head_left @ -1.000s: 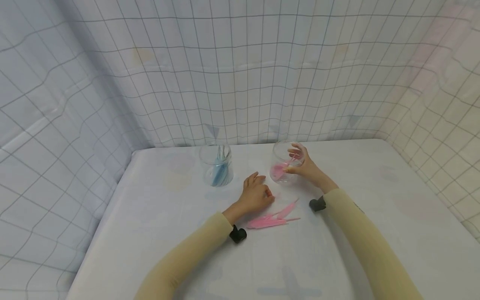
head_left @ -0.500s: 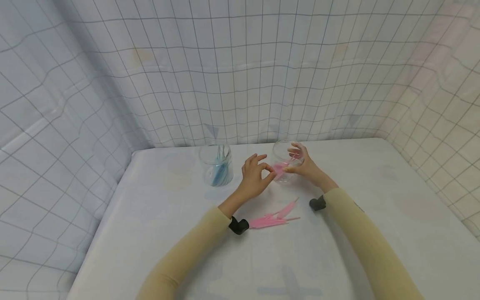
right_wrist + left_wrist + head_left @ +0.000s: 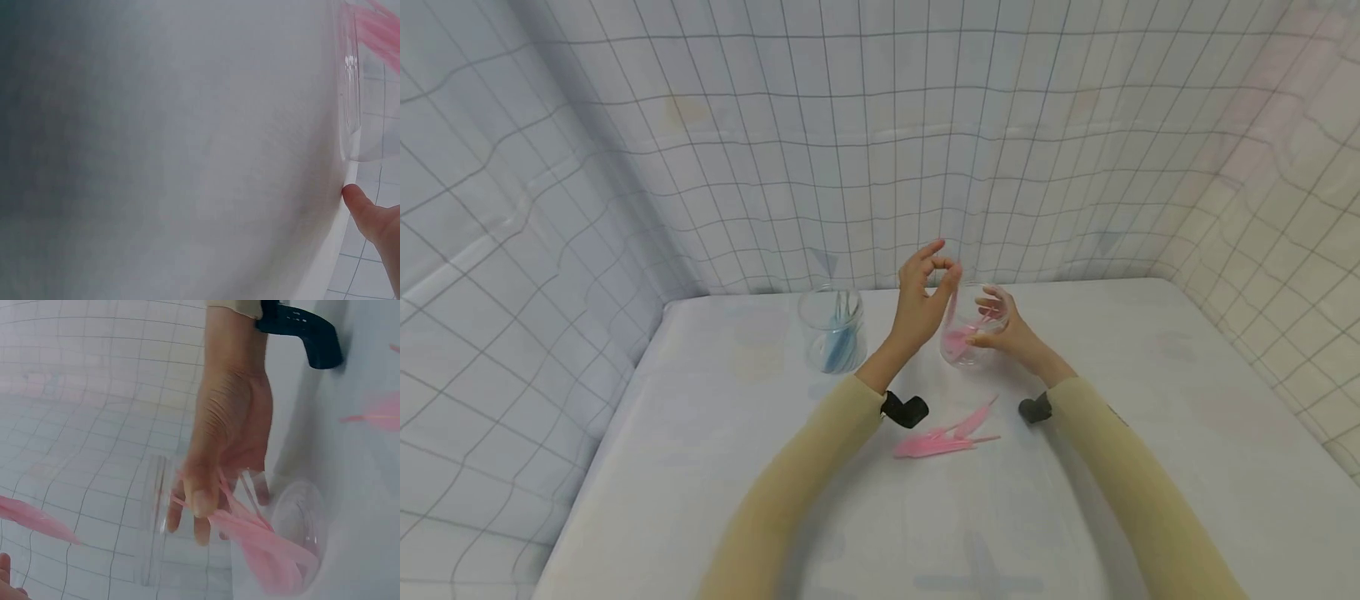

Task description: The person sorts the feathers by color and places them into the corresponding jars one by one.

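My left hand (image 3: 921, 304) is raised at the left of a clear jar (image 3: 972, 358), thumb and forefinger pinching a pink feather (image 3: 952, 310). That feather hangs down at the jar's rim; the left wrist view shows it (image 3: 39, 520) off to the left, above my fingertips. My right hand (image 3: 1018, 340) holds the jar from the right, thumb in front and fingers curled behind. Inside lie several pink feathers (image 3: 269, 550), quills leaning toward the right hand. In the right wrist view, only the thumb side of this hand (image 3: 374, 222) shows, below the jar.
Several pink feathers (image 3: 934, 444) lie on the white table (image 3: 700, 467) in front of the jar. To the left stands a second clear jar (image 3: 811, 337) with blue feathers (image 3: 841, 346) in it. Grid-patterned curtains (image 3: 880, 150) enclose the back and sides.
My left hand has risen from the table beside the loose feathers up to the jar's rim, bringing a pink feather along. The right hand has stayed on the jar.
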Available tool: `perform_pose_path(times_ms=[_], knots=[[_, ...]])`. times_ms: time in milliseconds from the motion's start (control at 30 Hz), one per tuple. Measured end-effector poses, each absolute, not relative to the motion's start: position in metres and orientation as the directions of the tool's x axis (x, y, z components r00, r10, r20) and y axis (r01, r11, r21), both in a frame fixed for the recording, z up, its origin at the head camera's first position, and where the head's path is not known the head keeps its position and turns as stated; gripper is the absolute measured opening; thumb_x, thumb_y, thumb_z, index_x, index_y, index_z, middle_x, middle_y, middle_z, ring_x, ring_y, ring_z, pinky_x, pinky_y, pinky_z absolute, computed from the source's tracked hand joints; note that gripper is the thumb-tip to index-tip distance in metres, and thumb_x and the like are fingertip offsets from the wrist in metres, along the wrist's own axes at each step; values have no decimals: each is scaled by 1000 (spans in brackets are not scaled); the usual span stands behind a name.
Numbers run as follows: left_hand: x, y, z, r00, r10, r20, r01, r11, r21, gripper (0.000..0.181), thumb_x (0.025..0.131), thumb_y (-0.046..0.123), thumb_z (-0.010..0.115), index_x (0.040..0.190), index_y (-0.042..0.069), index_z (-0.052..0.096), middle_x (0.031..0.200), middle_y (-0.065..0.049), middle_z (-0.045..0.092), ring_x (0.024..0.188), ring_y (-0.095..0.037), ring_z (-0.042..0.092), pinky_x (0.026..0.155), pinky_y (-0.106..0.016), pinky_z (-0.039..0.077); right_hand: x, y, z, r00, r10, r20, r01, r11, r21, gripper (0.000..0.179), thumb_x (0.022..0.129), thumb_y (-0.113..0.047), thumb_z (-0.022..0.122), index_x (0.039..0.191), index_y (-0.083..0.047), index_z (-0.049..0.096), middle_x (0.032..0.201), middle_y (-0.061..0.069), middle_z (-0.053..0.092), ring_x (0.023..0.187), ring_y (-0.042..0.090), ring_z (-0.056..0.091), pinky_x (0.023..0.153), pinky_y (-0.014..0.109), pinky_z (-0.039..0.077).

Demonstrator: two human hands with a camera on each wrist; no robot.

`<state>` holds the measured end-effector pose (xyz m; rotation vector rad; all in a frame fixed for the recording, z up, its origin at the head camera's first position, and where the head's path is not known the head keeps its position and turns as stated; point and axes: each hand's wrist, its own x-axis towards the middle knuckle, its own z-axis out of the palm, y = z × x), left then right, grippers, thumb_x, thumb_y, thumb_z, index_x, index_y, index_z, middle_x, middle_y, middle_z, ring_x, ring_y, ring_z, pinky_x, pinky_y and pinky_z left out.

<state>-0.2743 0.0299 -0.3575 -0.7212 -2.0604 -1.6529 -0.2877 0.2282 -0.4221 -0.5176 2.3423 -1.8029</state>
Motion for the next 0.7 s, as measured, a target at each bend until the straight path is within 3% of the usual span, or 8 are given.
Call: perform_pose_path(times_ms=[200,300,433,700], knots=[[-290,49,-350,-781,98,617,621,13,784,14,99,13,52,101,0,55,141,-11,43,135,-24,26,107,-44,19,-288,229,-423,-932,-346,109,-191,213,-958,92,80,-4,74,148,-8,11,147,23,27,133,37,26,104,52,25],[-298,54,-355,-769,107,630,633,1,774,12,99,11,52,101,0,54,140,-12,44,134,-21,27,107,-41,19,-288,229,-423,-933,-343,110,-191,213,-958,92,80,-4,75,148,-9,13,147,22,27,133,37,25,105,53,24],[-304,56,-370,-771,150,618,633,83,770,14,98,18,54,101,4,56,139,-8,44,133,-15,27,106,-38,19,-287,229,-423,-933,-347,96,-183,226,-957,91,81,-7,74,148,-10,12,147,21,27,134,36,25,105,54,24],[-299,42,-398,-796,258,547,603,275,749,17,94,24,61,106,12,64,141,-7,41,133,-20,24,102,-49,16,-289,230,-423,-929,-356,100,-193,236,-953,92,82,-6,74,148,-9,10,147,22,25,133,36,25,102,54,28]])
